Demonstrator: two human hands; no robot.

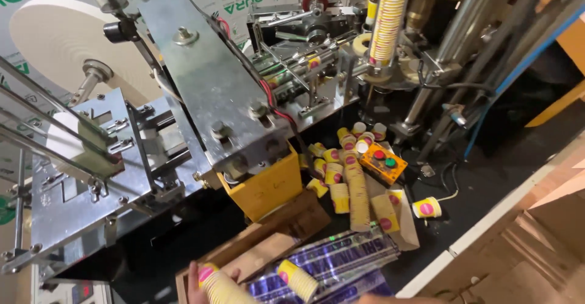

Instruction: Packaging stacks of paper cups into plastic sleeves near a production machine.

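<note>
At six o'clock our left hand (196, 282) wraps a cup stack (222, 287), grip tight on it. A loose stack (297, 278) lies at three o'clock of it. Our right grip: cannot tell.

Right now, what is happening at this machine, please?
A person stands over a paper cup forming machine. The left hand holds a nested stack of yellow paper cups above a cardboard box. More cups lie scattered near an orange control box. The right hand is barely visible at the bottom edge.

head view, steeply downward, close over machine (219, 96)
</note>
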